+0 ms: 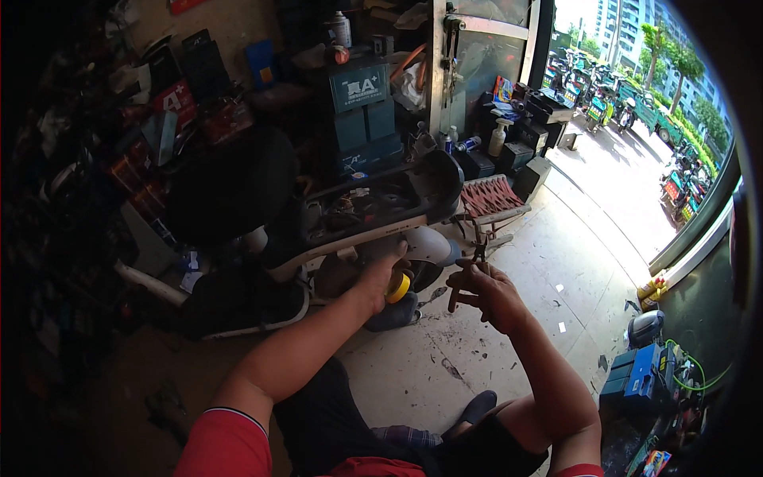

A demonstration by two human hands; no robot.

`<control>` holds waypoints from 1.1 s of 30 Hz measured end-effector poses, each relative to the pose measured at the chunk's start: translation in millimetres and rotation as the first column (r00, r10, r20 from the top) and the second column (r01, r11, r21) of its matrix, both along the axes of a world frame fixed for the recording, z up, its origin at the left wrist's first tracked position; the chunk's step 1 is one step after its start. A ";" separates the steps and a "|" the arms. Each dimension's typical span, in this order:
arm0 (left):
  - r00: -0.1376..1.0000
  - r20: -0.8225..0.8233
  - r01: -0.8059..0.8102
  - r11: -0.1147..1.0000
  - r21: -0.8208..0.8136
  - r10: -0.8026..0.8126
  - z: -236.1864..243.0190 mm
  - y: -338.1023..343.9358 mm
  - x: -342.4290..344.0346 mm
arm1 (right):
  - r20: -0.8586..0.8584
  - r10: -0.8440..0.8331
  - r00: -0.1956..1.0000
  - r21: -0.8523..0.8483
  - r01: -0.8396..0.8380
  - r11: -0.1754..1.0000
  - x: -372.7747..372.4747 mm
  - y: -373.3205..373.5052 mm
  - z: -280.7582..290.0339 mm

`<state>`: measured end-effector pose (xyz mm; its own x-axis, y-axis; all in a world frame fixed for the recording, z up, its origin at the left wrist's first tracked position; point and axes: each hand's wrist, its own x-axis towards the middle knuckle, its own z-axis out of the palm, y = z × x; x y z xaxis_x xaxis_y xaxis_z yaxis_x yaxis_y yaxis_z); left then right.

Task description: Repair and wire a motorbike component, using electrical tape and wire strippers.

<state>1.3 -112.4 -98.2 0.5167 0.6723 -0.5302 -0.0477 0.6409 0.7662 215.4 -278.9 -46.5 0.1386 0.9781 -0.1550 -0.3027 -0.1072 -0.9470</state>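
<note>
In front of me stands an electric scooter, its seat tipped up and wires showing in the open bay. My left hand is beside the scooter's pale rear side panel, thumb up. A roll of yellow tape sits in its grip; most of those fingers are hidden behind the hand. Right of the rear wheel, my right hand closes around a pair of pliers. Their dark jaws point up, away from me, and a reddish handle shows under the fingers.
Stacked batteries stand behind the scooter. A rack with red straps is close to its tail. Bottles and boxes line the doorway. At the right lie a blue battery and a green cable. Scooters are parked outside.
</note>
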 end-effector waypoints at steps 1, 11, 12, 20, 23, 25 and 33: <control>0.998 0.060 -0.025 0.998 -0.049 0.028 -1.7 3.1 3.9 | -0.018 0.036 0.999 -0.096 -0.038 0.995 -1.0 3.4 -2.6; 0.993 0.117 -0.008 0.973 0.232 -0.020 1.4 -13.9 26.7 | 0.287 0.116 0.951 -0.255 -0.040 0.966 1.3 24.3 -27.6; 0.994 0.112 -0.008 0.974 0.227 -0.018 4.0 -15.7 19.4 | 0.282 0.119 0.952 -0.260 -0.043 0.965 0.8 26.8 -24.1; 0.953 -0.300 0.196 0.831 0.520 -0.037 3.8 -1.4 -6.0 | 0.938 0.002 0.346 0.050 -0.142 0.989 0.0 53.7 -37.7; 0.959 -0.277 0.201 0.839 0.506 -0.063 -6.1 6.9 -6.9 | 0.984 -0.033 0.176 0.066 -0.183 0.981 -20.7 67.5 -32.7; 0.962 -0.265 0.196 0.826 0.528 -0.058 -15.5 12.1 -4.7 | 0.996 -0.089 0.024 0.092 -0.221 0.971 -24.6 77.9 -43.4; 0.920 -0.373 0.298 0.828 0.475 -0.117 1.3 9.1 -6.3 | 0.998 -0.055 -0.039 0.048 -0.162 0.986 -19.5 87.5 -34.8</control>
<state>-5.0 -103.3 -96.9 0.5418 0.7866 -0.2961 0.3415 0.1159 0.9327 195.9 -191.3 -81.3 -0.0110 0.9812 0.1928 0.9629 0.0624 -0.2624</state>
